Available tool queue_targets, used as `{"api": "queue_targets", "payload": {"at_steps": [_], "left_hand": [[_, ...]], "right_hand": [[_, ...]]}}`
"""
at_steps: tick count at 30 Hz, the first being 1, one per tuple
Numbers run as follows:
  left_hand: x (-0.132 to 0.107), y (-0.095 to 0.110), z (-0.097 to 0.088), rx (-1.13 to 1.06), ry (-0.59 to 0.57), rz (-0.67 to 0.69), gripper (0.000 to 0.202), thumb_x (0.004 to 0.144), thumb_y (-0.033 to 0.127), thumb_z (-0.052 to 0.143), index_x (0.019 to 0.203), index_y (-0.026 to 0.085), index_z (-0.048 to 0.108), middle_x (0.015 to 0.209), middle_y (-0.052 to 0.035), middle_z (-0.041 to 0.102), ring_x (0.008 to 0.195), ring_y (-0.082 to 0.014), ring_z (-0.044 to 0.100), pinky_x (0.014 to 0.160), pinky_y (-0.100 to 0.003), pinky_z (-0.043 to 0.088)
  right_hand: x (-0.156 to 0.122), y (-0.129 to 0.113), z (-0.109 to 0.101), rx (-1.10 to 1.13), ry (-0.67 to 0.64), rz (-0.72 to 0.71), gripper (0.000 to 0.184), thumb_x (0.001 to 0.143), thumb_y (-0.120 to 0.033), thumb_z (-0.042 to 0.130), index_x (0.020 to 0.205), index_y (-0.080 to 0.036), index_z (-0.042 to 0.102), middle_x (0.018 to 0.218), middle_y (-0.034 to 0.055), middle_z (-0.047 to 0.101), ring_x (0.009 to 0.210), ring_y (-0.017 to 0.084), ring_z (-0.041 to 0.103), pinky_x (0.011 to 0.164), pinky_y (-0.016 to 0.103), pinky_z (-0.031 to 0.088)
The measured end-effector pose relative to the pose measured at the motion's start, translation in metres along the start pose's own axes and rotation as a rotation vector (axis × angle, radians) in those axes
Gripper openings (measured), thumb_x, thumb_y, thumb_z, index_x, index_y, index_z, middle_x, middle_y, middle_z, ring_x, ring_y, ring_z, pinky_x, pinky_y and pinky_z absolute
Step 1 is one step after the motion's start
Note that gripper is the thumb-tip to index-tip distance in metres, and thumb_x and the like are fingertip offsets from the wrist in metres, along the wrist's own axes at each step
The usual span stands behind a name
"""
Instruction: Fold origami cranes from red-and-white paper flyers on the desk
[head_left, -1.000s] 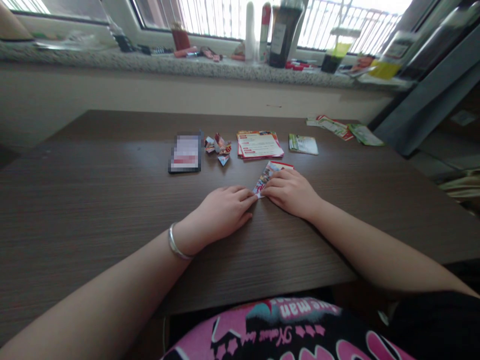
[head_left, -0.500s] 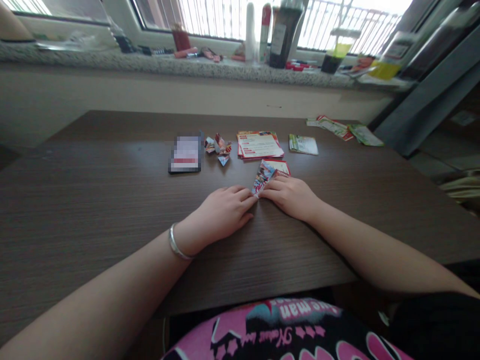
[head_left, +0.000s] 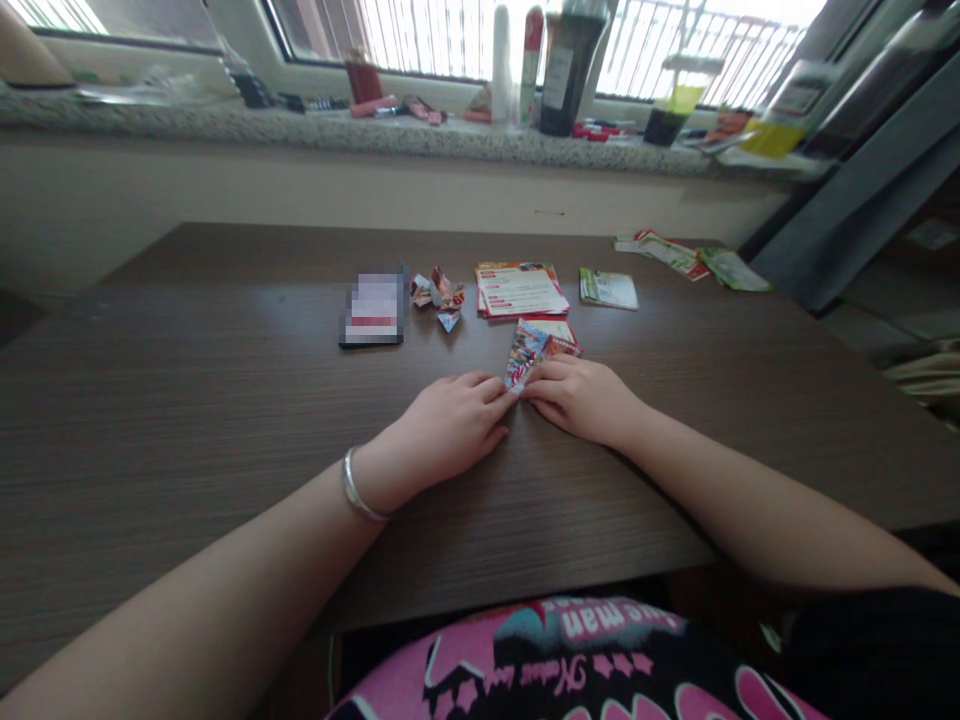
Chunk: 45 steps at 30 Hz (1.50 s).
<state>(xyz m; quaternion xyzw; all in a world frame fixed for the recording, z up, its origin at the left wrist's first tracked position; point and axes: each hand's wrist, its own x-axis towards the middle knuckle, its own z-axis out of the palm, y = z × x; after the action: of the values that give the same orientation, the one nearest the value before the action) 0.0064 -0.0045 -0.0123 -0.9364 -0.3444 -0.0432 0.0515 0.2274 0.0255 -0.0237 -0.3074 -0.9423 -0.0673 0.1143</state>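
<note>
A printed paper sheet (head_left: 534, 346), partly folded to a point, lies on the dark wooden table (head_left: 187, 400). My left hand (head_left: 448, 427) rests flat on the table, fingertips pressing the paper's near corner. My right hand (head_left: 581, 396) lies over the paper's right side, its fingers curled and pinching a fold upward. A silver bangle (head_left: 354, 487) circles my left wrist.
Beyond the paper lie a stack of red-bordered leaflets (head_left: 520, 289), small folded paper pieces (head_left: 441, 296), a dark phone-like slab (head_left: 372, 310), a green leaflet (head_left: 608, 288) and more leaflets (head_left: 690, 258) at the far right. Bottles (head_left: 566, 65) crowd the stone windowsill.
My right hand has drawn back toward me and lifted the paper's right flap, so the sheet looks narrower and more folded. The left hand stays put.
</note>
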Motion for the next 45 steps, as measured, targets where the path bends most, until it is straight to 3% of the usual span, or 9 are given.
{"api": "queue_targets", "payload": {"at_steps": [14,26,36,45], "left_hand": [[0.0,-0.001,-0.002,-0.037,-0.02,0.003,0.031,0.094,0.031,0.046,0.119,0.018,0.059,0.112,-0.0097,0.062,0.105,-0.0244,0.058,0.092,-0.039,0.05],[-0.001,-0.002,-0.002,-0.057,-0.014,0.01,0.026,0.094,0.03,0.046,0.111,0.019,0.062,0.11,-0.0089,0.062,0.103,-0.0222,0.058,0.093,-0.037,0.049],[-0.001,-0.002,0.0,-0.055,-0.023,0.001,0.026,0.094,0.029,0.046,0.113,0.019,0.06,0.111,-0.0094,0.063,0.107,-0.0227,0.058,0.094,-0.037,0.049],[-0.002,-0.004,0.001,-0.047,-0.023,0.001,0.024,0.094,0.024,0.042,0.11,0.018,0.06,0.109,-0.0089,0.063,0.104,-0.0222,0.059,0.092,-0.036,0.05]], "right_hand": [[0.003,-0.003,-0.013,-0.084,-0.076,0.151,0.03,0.093,-0.029,0.047,0.085,-0.018,0.073,0.096,0.0089,0.07,0.095,0.023,0.059,0.082,0.033,0.046],[0.001,0.004,-0.019,-0.196,-0.126,0.346,0.027,0.088,-0.026,0.048,0.092,-0.019,0.074,0.101,0.009,0.071,0.091,0.024,0.061,0.068,0.033,0.044],[-0.001,0.013,-0.023,-0.257,-0.213,0.502,0.033,0.09,-0.033,0.044,0.093,-0.019,0.074,0.101,0.0103,0.072,0.082,0.023,0.066,0.06,0.032,0.041],[-0.003,0.018,-0.021,-0.281,-0.225,0.54,0.032,0.087,-0.032,0.045,0.087,-0.019,0.075,0.097,0.0113,0.072,0.082,0.023,0.066,0.057,0.03,0.041]]}}
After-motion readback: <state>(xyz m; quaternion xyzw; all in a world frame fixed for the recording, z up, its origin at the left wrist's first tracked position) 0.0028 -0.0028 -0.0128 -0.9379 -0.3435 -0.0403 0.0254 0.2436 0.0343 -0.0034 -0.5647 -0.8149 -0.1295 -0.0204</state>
